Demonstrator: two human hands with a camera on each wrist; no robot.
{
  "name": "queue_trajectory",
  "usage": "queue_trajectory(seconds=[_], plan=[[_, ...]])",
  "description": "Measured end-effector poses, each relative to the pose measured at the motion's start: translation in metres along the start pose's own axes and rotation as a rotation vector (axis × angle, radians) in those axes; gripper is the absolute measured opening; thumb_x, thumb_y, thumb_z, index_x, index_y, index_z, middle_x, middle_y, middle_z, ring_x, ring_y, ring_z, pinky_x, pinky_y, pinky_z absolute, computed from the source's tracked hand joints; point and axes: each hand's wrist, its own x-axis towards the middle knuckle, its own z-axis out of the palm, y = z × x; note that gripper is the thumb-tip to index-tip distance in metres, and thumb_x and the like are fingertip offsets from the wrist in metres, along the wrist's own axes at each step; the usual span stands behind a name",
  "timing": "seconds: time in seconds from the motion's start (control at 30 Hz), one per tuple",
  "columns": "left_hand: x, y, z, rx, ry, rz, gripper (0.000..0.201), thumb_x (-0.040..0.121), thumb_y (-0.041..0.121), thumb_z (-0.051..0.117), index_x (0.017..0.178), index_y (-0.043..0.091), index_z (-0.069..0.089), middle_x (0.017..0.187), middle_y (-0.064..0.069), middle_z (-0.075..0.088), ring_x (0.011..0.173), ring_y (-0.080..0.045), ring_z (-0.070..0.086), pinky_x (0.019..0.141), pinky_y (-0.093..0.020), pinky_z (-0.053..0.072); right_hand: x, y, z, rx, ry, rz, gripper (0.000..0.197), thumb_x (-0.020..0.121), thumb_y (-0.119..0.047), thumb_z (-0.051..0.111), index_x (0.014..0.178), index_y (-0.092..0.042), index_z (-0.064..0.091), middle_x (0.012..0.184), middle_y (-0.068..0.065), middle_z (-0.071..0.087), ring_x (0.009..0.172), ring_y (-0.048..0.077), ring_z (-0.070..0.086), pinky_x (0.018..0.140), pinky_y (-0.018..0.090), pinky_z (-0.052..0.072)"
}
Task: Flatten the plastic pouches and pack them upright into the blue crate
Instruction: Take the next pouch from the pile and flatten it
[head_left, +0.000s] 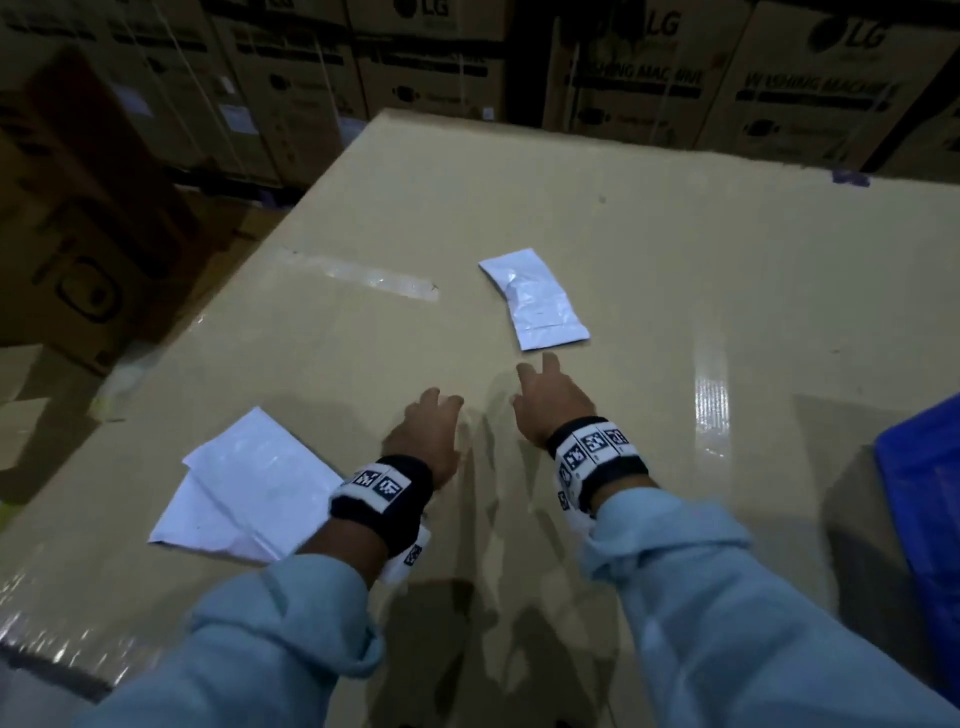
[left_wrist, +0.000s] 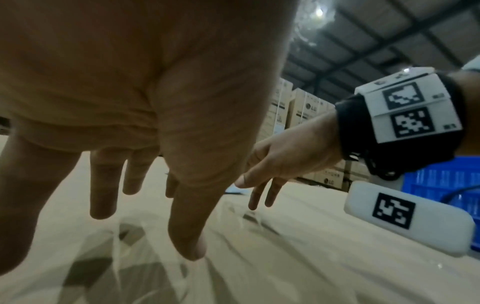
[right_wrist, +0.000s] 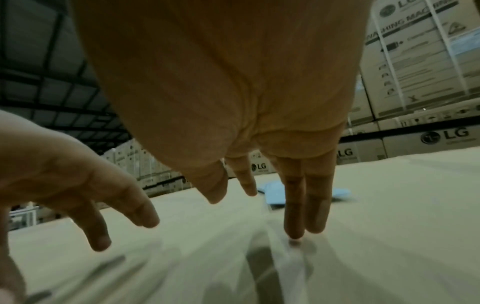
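A crinkled white pouch (head_left: 535, 299) lies flat on the big cardboard box top (head_left: 675, 270), just beyond my right hand (head_left: 537, 376). A loose stack of white pouches (head_left: 244, 483) lies at the near left, beside my left wrist. Both hands are palm down with fingers spread and straight. My left hand (head_left: 439, 413) hovers with its fingertips (left_wrist: 191, 253) near the surface. My right fingertips (right_wrist: 294, 234) touch it. Creased clear plastic (left_wrist: 130, 246) seems to lie under the hands, though it is hard to make out. A corner of the blue crate (head_left: 924, 499) shows at the right edge.
Stacked cardboard appliance cartons (head_left: 649, 78) wall in the far side and the left. Shiny tape strips (head_left: 363, 275) cross the box top. The box's left edge (head_left: 171, 338) drops off to the floor. Bare cardboard stretches to the far right.
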Motion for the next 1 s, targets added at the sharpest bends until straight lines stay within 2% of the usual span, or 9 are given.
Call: queue_trajectory(seconds=[0.1, 0.23, 0.4, 0.53, 0.63, 0.73, 0.87, 0.93, 1.0], plan=[[0.020, -0.007, -0.003, 0.107, -0.073, -0.032, 0.079, 0.077, 0.029, 0.086, 0.139, 0.021, 0.038, 0.146, -0.010, 0.034, 0.130, -0.035, 0.040, 0.090, -0.050, 0.053, 0.027, -0.001, 0.017, -0.028, 0.006, 0.056, 0.041, 0.098, -0.026, 0.054, 0.138, -0.027, 0.045, 0.168, 0.015, -0.010, 0.123, 0.036, 0.051, 0.084, 0.042, 0.048], [0.037, 0.001, -0.007, 0.257, -0.120, -0.013, 0.079, 0.076, 0.027, 0.086, 0.138, 0.020, 0.037, 0.129, -0.015, 0.047, 0.120, -0.035, 0.047, 0.073, -0.039, 0.044, 0.057, 0.007, 0.028, -0.122, 0.104, 0.000, 0.052, 0.093, -0.035, 0.062, 0.141, -0.032, 0.042, 0.167, 0.016, -0.019, 0.100, 0.034, 0.059, 0.065, 0.036, 0.043], [0.045, 0.009, -0.011, 0.301, -0.104, 0.007, 0.058, 0.085, 0.016, 0.076, 0.134, 0.016, 0.043, 0.121, -0.015, 0.059, 0.117, -0.035, 0.052, 0.074, -0.035, 0.037, 0.069, 0.005, 0.024, 0.045, 0.086, 0.111, 0.074, 0.101, -0.054, 0.047, 0.157, -0.011, 0.025, 0.168, 0.004, 0.009, 0.124, 0.037, 0.051, 0.094, 0.045, 0.047], [0.044, 0.009, -0.013, 0.290, -0.116, 0.020, 0.063, 0.085, 0.018, 0.077, 0.135, 0.014, 0.039, 0.122, -0.018, 0.055, 0.117, -0.035, 0.051, 0.071, -0.035, 0.039, 0.038, 0.012, 0.013, 0.169, 0.205, 0.072, 0.053, 0.098, -0.032, 0.060, 0.138, 0.001, 0.048, 0.151, 0.014, 0.039, 0.126, 0.035, 0.049, 0.099, 0.043, 0.045], [0.037, 0.002, -0.009, 0.275, -0.114, 0.037, 0.092, 0.082, 0.028, 0.082, 0.151, 0.020, 0.022, 0.133, -0.022, 0.046, 0.121, -0.037, 0.050, 0.080, -0.043, 0.049, -0.008, 0.024, 0.010, 0.277, 0.452, 0.093, 0.038, 0.082, 0.004, 0.060, 0.119, -0.003, 0.060, 0.120, 0.017, 0.059, 0.110, 0.038, 0.058, 0.087, 0.040, 0.048], [0.021, -0.001, -0.001, 0.273, -0.081, 0.085, 0.120, 0.077, 0.035, 0.087, 0.158, 0.019, -0.001, 0.146, -0.021, 0.036, 0.118, -0.039, 0.054, 0.088, -0.048, 0.054, -0.061, 0.041, 0.006, 0.424, 0.595, 0.312, 0.037, 0.081, 0.004, 0.058, 0.115, -0.010, 0.063, 0.102, 0.012, 0.069, 0.095, 0.031, 0.065, 0.078, 0.033, 0.050], [-0.012, 0.011, 0.010, 0.012, -0.174, 0.198, 0.169, 0.055, 0.045, 0.099, 0.147, 0.032, -0.042, 0.167, -0.021, -0.015, 0.143, -0.045, 0.038, 0.104, -0.052, 0.048, -0.125, 0.067, 0.012, 0.458, 0.488, 0.234, 0.020, 0.081, -0.009, 0.064, 0.098, -0.012, 0.075, 0.087, 0.011, 0.072, 0.080, 0.028, 0.065, 0.069, 0.026, 0.043], [-0.035, 0.018, 0.014, -0.184, -0.184, 0.245, 0.171, 0.055, 0.047, 0.099, 0.143, 0.032, -0.048, 0.162, -0.018, -0.033, 0.153, -0.038, 0.020, 0.111, -0.046, 0.041, -0.151, 0.078, 0.012, 0.472, 0.384, 0.165, 0.010, 0.084, -0.007, 0.065, 0.081, -0.012, 0.073, 0.075, 0.004, 0.069, 0.068, 0.022, 0.060, 0.062, 0.026, 0.040], [-0.056, 0.022, 0.020, -0.311, -0.159, 0.293, 0.169, 0.057, 0.053, 0.096, 0.142, 0.032, -0.049, 0.158, -0.011, -0.043, 0.157, -0.029, 0.001, 0.116, -0.043, 0.034, -0.170, 0.087, 0.010, 0.488, 0.249, 0.165, 0.023, 0.091, -0.008, 0.062, 0.070, -0.016, 0.060, 0.064, -0.006, 0.057, 0.061, 0.012, 0.051, 0.058, 0.019, 0.037]])
